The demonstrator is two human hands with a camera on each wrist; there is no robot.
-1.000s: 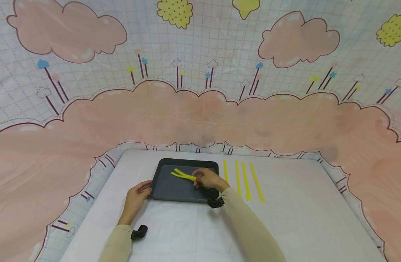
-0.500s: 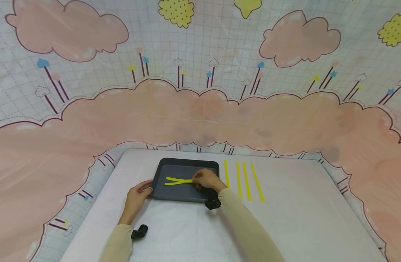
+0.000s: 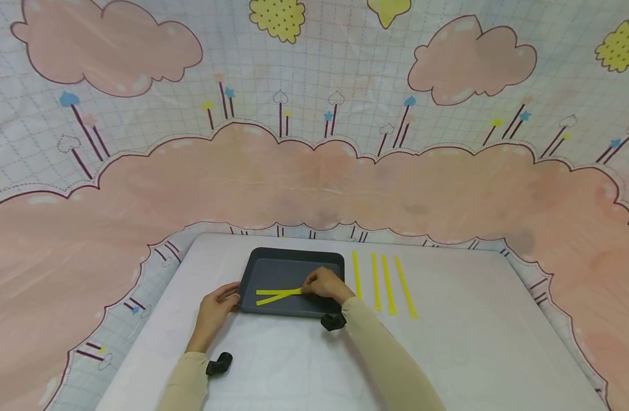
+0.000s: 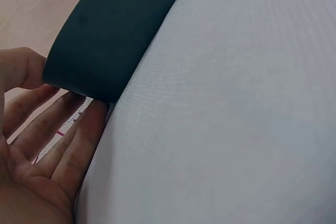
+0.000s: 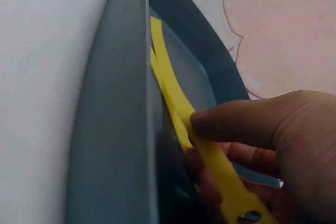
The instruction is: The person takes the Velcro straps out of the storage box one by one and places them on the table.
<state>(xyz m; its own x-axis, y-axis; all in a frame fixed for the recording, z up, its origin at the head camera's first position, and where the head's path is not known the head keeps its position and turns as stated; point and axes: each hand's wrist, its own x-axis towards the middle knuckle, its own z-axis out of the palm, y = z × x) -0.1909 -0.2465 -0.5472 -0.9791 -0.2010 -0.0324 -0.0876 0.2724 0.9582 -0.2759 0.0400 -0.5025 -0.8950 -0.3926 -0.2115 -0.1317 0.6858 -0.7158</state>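
Note:
Two flat yellow straps (image 3: pixel 275 293) are pinched between the thumb and fingers of my right hand (image 3: pixel 325 283), over the dark grey tray (image 3: pixel 289 266). Their free ends spread in a narrow V toward the tray's left side. In the right wrist view the upper strap (image 5: pixel 173 82) shows a slot at its wide end, and my thumb lies across it. At the tray's left edge my left hand (image 3: pixel 218 305) holds the rim near the front corner. In the left wrist view its thumb and fingers meet the tray wall (image 4: pixel 105 35); some fingertips are hidden.
Several more yellow straps (image 3: pixel 388 285) lie in a loose row on the white table (image 3: pixel 474 331), right of the tray. A printed cloth backdrop (image 3: pixel 314 188) hangs behind the table and along its sides. Black camera mounts (image 3: pixel 219 364) sit on both wrists.
My right hand has swung the straps' free ends downward and to the left, from angled up to lying toward the tray's front-left. The left hand has stayed at the tray's edge.

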